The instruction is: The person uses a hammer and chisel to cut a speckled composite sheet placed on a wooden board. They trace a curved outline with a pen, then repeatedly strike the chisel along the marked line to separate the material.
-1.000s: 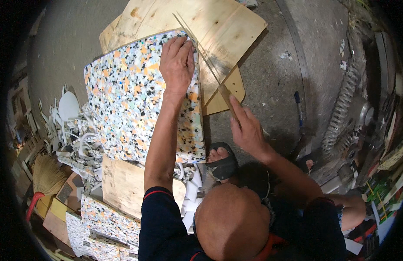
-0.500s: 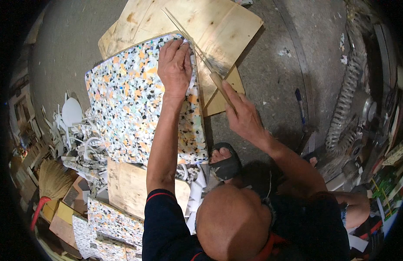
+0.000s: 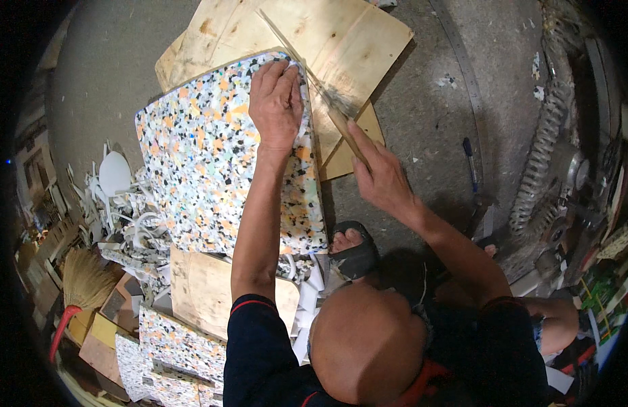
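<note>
A large multicolored speckled foam sheet [image 3: 192,149], with rounded corners, lies tilted in front of me. My left hand [image 3: 276,112] presses on its far right corner, the fingers bent and close together at the edge; the thumb is partly hidden. In my right hand [image 3: 383,178] is a long, thin-bladed knife [image 3: 345,129], gripped by its wooden handle. Its blade slants away to the far left, along the sheet's corner just beside my left fingertips, and is somewhat blurred. Pale plywood boards [image 3: 355,41] lie beneath the blade and the sheet's far end.
White scraps [image 3: 117,203] are heaped left of the sheet. A straw broom [image 3: 87,279] and more speckled sheets [image 3: 182,339] lie lower left. A plywood piece [image 3: 199,281] is by my left arm. On the right are a pen [image 3: 471,163] and a coiled metal spring [image 3: 541,149]. My sandalled foot [image 3: 353,251] is near the sheet's corner.
The knife has shifted slightly along the corner, its blade tip nearer the sheet's edge line. My left hand keeps its place on the sheet. The whole view has moved slightly.
</note>
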A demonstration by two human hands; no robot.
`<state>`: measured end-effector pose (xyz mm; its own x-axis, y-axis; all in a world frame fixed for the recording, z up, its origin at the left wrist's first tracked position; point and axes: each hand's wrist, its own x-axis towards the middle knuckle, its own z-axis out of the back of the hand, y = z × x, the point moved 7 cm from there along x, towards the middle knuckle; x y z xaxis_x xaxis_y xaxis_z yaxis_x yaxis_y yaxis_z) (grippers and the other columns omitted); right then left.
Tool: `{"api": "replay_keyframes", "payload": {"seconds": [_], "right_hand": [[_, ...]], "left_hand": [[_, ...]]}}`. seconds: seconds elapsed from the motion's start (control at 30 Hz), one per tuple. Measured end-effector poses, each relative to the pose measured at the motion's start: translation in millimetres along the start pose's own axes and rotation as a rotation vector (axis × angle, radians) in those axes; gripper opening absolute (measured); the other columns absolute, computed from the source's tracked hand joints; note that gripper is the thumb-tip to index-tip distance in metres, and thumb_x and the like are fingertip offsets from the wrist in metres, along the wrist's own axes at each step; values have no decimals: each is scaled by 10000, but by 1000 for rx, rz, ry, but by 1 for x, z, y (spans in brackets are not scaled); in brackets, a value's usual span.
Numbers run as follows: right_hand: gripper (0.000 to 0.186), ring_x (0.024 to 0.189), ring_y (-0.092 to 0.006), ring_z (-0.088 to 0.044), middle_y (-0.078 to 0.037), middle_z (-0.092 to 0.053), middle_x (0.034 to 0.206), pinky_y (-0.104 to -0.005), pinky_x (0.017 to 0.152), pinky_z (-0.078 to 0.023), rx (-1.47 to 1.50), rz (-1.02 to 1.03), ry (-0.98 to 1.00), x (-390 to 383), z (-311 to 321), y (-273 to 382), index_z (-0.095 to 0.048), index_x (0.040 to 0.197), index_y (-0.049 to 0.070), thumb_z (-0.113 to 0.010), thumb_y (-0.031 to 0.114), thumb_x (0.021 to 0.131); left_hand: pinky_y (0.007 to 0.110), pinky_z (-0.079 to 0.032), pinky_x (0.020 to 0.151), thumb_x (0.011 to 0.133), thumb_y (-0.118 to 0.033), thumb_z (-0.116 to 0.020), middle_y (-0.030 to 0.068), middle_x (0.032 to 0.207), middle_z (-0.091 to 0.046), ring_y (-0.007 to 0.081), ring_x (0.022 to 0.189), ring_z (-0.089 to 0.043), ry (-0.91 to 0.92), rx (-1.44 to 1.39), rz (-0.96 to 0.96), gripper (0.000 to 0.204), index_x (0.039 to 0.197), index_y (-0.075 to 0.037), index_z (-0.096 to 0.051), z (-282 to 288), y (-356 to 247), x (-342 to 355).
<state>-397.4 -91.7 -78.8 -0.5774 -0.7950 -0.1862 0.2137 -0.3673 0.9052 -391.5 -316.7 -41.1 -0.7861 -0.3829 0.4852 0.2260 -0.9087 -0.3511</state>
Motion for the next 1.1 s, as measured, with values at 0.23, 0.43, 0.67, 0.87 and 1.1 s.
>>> {"api": "replay_keyframes", "payload": {"seconds": [0.23, 0.43, 0.67, 0.87, 1.1], "right_hand": [[655, 923, -454, -643, -295, -617, 1105, -482, 807, -544, -8, -188, 118, -61, 11, 3, -335, 1585, 65, -542, 53, 964], [674, 940, -450, -639, -288, -607, 1113, -496, 812, -535, 55, 4, -20, -6, -1, 2, -317, 1600, 92, -545, 59, 966], [660, 952, -451, -647, -305, -622, 1127, -480, 823, -514, -92, -202, 90, -100, 5, -15, -314, 1577, -1, -547, 53, 961], [643, 969, -378, -677, -282, -646, 1224, -451, 845, -528, -179, 1, -355, -37, 51, -3, -316, 1579, -10, -538, 66, 981], [650, 798, -186, -607, -165, -641, 1093, -335, 688, -532, -141, -129, -427, -54, 127, -11, -277, 1611, 54, -521, 60, 1009]], "left_hand": [[407, -533, 944, 831, -13, -732, 112, 1099, -717, 340, 1096, -645, -10, 3, 14, 192, 1019, -41, -752, -1, 1, -2], [406, -536, 939, 829, -15, -732, 108, 1098, -717, 340, 1098, -645, 0, 15, -1, 190, 1015, -45, -750, -1, 1, -2], [398, -538, 934, 837, -20, -735, 127, 1109, -712, 343, 1073, -656, -29, -65, 30, 200, 1037, -34, -737, 2, 1, 0], [316, -552, 874, 950, -85, -714, 138, 1263, -599, 195, 1027, -632, -193, -300, 469, 435, 1341, 39, -568, 55, 89, -49], [506, -402, 1119, 758, -838, -626, 350, 1411, -534, 466, 1311, -528, 234, 675, 1271, 1181, 1486, 75, -447, 241, 298, -215]]}}
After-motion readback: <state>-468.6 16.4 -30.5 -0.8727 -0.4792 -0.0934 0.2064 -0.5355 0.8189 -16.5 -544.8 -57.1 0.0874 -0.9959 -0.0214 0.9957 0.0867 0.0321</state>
